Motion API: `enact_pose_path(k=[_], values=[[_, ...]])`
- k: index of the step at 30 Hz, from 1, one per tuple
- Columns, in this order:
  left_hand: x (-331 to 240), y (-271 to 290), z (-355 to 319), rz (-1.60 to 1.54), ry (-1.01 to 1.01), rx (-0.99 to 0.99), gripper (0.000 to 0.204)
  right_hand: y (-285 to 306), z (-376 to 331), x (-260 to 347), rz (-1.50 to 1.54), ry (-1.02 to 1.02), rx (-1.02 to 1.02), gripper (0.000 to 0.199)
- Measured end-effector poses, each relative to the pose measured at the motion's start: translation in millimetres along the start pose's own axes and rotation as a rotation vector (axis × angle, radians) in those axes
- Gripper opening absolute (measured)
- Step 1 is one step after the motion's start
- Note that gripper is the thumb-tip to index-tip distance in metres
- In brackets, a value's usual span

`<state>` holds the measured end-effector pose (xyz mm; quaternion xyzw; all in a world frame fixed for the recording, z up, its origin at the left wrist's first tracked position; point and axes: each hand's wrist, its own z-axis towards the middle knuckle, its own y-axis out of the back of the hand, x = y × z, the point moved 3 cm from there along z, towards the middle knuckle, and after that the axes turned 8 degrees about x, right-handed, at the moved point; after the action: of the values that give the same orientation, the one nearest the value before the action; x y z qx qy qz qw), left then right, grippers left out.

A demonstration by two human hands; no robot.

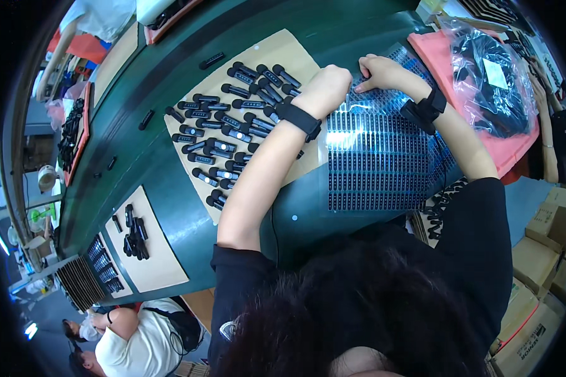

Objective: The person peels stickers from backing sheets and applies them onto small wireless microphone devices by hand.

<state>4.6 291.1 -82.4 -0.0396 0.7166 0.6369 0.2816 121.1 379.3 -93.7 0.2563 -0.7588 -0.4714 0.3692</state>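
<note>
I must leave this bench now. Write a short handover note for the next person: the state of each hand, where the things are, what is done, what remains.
Left hand: closed in a loose fist at the top edge of the blue sheet of small dark strips; what it holds cannot be seen.
Right hand: fingertips pressing on the sheet's top edge, holding nothing visible.
Things: many small black stick-shaped devices lie in rows on a tan cardboard left of the sheet. A clear bag of black parts lies on a pink cloth at right.
Done or left: cannot tell which devices are finished.

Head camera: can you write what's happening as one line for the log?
left hand: fist on sticker sheet | right hand: pinching at sheet's top edge | black gadgets: on cardboard, left
</note>
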Motion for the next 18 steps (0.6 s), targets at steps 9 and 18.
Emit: enact_pose_path(k=[9,18], values=[[-25,-3,-6,0.193,-0.090,-0.156,0.008,-2,3,0,-0.078,-0.098,0.054,0.047],[-99,6,-75,0.234,-0.250,-0.295,0.004,9,14,7,-0.007,-0.040,0.077,0.032]])
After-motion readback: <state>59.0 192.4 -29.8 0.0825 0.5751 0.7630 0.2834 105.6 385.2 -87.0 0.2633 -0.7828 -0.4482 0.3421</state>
